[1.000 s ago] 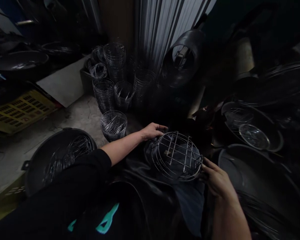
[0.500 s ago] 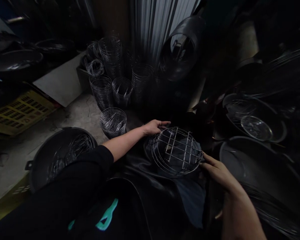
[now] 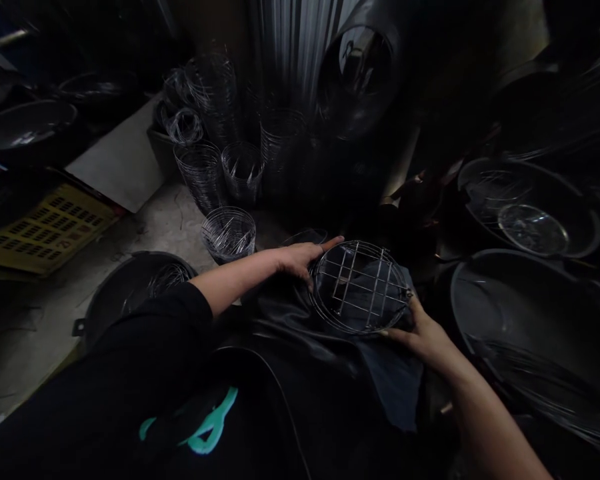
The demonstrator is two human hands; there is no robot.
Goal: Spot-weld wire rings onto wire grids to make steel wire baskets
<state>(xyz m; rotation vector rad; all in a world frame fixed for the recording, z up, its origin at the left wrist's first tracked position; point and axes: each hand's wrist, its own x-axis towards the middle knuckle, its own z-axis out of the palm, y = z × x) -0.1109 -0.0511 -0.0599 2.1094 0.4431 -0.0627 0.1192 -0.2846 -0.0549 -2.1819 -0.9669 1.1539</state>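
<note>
A round wire grill rack [image 3: 363,287], with crossed bars inside ring wires, lies nearly flat over my lap. My left hand [image 3: 303,260] cups its left side, thumb at the near rim and index finger stretched along the far rim. On the opposite side, my right hand [image 3: 423,333] grips the rim between thumb and fingers; some fingertips are hidden by the rack. Beneath it are dark cloth [image 3: 393,387] and a black, shiny apron-like cover [image 3: 290,340].
Stacks of wire rings [image 3: 200,173] and a ring stack holding short rods [image 3: 229,233] stand ahead left. Black basins are on both sides, the right basin [image 3: 510,300] holding wire pieces. A yellow crate [image 3: 45,227] sits far left, a large dark cylinder [image 3: 325,73] ahead.
My left hand has moved onto the rack's left rim. My right thumb has shifted to the near rim. The rack sits slightly farther right and higher in view.
</note>
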